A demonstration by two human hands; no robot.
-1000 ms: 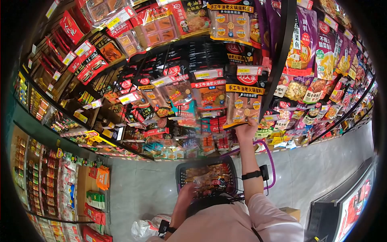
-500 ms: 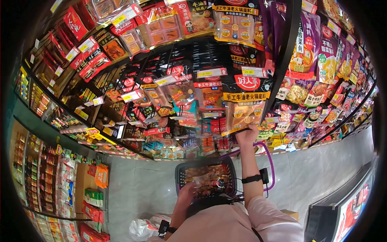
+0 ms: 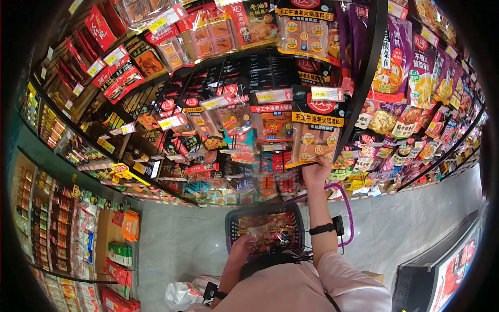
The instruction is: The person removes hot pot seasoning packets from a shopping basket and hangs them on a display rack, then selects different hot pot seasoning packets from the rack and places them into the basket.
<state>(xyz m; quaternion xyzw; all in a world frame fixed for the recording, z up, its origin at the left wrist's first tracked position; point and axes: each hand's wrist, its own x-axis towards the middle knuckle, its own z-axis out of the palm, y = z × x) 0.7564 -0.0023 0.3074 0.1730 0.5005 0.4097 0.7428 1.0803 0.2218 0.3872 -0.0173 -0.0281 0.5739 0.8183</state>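
Right hand (image 3: 317, 173): fingers pinched on lower edge of hotpot packet (image 3: 314, 138), which hung from a shelf peg above the basket (image 3: 265, 209). Left hand (image 3: 240, 247) lay on the basket goods, grip unclear. Risk: a skewed pull could tear the hang-hole or drag neighbouring packets off.

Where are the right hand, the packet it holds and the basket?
right hand (image 3: 317, 174), head view, back of the hand.
packet (image 3: 314, 139), head view, middle of its front.
basket (image 3: 266, 208), head view, far rim.

Bright, sharp — heavy fisheye, dark corners
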